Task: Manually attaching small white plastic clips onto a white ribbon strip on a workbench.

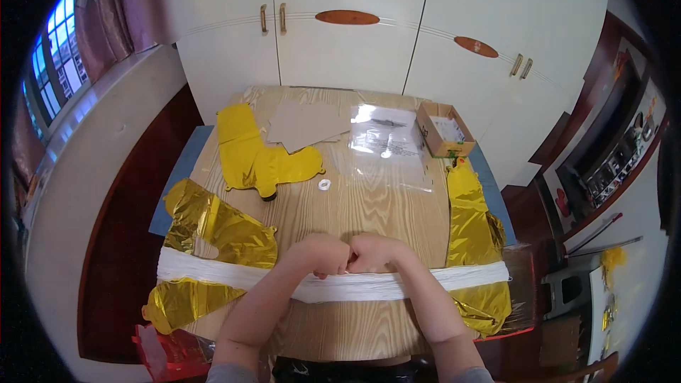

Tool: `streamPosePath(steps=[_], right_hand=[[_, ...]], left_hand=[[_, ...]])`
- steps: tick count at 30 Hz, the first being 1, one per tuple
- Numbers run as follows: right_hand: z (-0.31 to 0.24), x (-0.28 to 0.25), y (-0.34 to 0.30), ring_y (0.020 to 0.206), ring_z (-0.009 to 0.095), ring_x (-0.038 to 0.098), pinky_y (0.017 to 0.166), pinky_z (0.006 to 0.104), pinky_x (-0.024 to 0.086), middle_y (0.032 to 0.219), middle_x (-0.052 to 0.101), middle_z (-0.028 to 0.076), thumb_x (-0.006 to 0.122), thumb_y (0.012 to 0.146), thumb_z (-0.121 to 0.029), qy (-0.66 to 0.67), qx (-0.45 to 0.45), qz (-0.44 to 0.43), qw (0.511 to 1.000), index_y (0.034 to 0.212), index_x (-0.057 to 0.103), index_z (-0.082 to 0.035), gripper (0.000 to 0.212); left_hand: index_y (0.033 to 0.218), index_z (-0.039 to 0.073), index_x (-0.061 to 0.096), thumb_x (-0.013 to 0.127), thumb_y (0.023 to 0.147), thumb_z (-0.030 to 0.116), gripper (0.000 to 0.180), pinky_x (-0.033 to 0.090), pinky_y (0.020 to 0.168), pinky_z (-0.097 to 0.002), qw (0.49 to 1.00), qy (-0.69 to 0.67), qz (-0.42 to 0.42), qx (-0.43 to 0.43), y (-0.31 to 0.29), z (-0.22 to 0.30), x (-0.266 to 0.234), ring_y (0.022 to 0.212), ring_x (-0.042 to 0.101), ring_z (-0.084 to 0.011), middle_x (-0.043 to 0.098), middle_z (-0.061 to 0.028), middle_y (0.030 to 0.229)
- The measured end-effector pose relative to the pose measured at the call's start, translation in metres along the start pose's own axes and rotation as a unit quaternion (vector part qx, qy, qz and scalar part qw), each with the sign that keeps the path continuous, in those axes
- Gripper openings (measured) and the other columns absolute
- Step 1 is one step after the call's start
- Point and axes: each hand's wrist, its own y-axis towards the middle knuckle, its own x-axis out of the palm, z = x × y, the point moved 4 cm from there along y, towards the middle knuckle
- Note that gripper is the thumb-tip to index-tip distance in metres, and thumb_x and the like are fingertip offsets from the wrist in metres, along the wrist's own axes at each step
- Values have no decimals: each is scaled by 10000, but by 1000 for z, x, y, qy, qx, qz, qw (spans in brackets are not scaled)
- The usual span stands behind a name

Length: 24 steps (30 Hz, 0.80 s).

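Note:
A long flat bundle of white string [369,292] stretches from left to right across the near part of the wooden table. Above its middle, my left hand [330,254] and my right hand [374,254] meet knuckle to knuckle with their fingers closed. They pinch white string, of which only a small bit shows between them; the fingertips are mostly hidden. Under the bundle's left end lies a crumpled gold foil balloon [237,230]. Another gold foil balloon [472,223] lies beneath its right end.
Farther back on the table [376,216] are a flat gold foil balloon [237,145], grey cardboard sheets [305,123], a clear plastic bag [386,135], a small white ring-like piece [324,184] and an open cardboard box [460,147]. White cabinets [347,53] stand behind.

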Motion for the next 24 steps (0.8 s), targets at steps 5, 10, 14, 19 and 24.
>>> streamPosePath(steps=[5, 10, 14, 19, 24], right_hand=[[7, 1, 2, 568, 209, 545, 569, 329, 421, 629, 582, 116, 603, 665, -220, 1, -10, 10, 1000, 818, 608, -42, 235], [16, 8, 6, 590, 174, 550, 578, 304, 425, 653, 603, 79, 597, 668, -177, 51, -41, 15, 998, 793, 636, -72, 167], [17, 7, 6, 656, 138, 576, 610, 278, 439, 720, 632, 49, 618, 682, -167, 28, -7, 2, 1000, 777, 641, -67, 140], [28, 10, 7, 773, 107, 597, 665, 251, 449, 835, 653, 11, 656, 693, -175, 67, -42, -8, 997, 780, 650, -61, 143], [9, 7, 4, 768, 123, 601, 660, 260, 447, 847, 656, 10, 671, 687, -195, 17, -8, -28, 999, 791, 663, -79, 156]], left_hand=[[735, 146, 670, 547, 729, 188, 130, 484, 530, -304, 1000, -3, -1, -17, -7, 3, -5, 538, 610, -138, 629, -22, 611], [717, 137, 675, 571, 673, 194, 126, 486, 556, -348, 990, 54, 131, 30, -15, -1, -15, 597, 615, -211, 634, -53, 644], [707, 139, 676, 597, 630, 212, 132, 485, 579, -377, 985, 61, 164, 6, -11, -7, -14, 642, 609, -274, 628, -101, 678], [707, 142, 676, 617, 612, 227, 140, 485, 595, -382, 987, 52, 153, 16, -4, -9, -10, 667, 611, -279, 630, -102, 704], [697, 137, 672, 628, 618, 240, 136, 484, 590, -380, 987, 65, 141, 32, -4, -11, -9, 666, 612, -273, 631, -96, 708]])
